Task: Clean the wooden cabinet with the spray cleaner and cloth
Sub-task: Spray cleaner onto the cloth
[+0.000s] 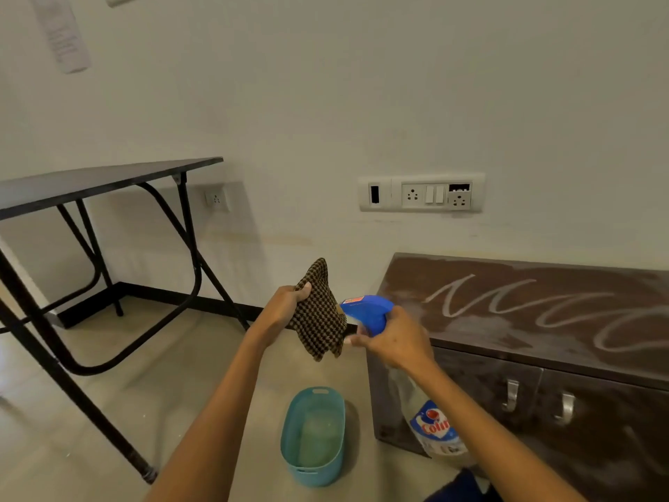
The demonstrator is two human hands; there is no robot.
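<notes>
From the head camera, the left hand (286, 307) is pinching a brown-and-black checked cloth (318, 317) in closed fingers (303, 291), holding it up before the nozzle. The right hand (396, 342) is gripping the blue-headed clear plastic spray bottle (369, 313), fingers wrapped shut around its neck. Both are hovering beside the dusty dark brown wooden cabinet (525, 320), above a teal oval plastic basket (313, 434) on the floor.

Checked cloth (318, 317) beside spray bottle (430, 422); dusty cabinet (543, 320) scribbled.

Coarse woven cloth (318, 320); dusty, streaked wooden cabinet (525, 306); plastic basket (289, 429).
</notes>
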